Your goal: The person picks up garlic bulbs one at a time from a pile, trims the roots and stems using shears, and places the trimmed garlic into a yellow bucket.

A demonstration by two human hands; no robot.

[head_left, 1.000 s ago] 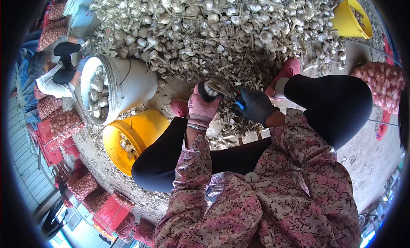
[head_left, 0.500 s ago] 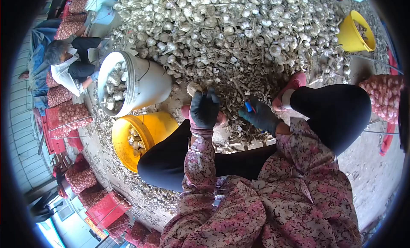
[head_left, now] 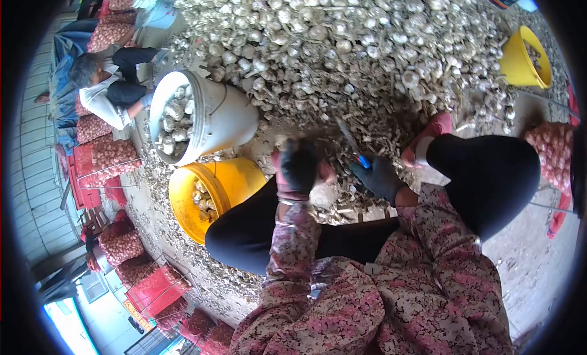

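My left hand, in a dark glove, is above the floor beside the yellow bucket. Motion smears its fingers, and I cannot make out what is at their tips. My right hand, also gloved, is closed round the blue handle of a knife, whose long blade points up and to the left. Beyond both hands lies a large heap of garlic with dry stalks. Garlic bulbs lie in the yellow bucket and in the white bucket behind it.
A person sits at the left, one hand near the white bucket. Filled red net bags line the left side. Another yellow bucket stands at the upper right, above a filled net bag. My bent legs frame the near floor.
The view has shifted, so the surroundings appear further right and slightly lower. The garlic bulb seen at my left fingertips before is no longer distinct. The knife blade now shows more clearly.
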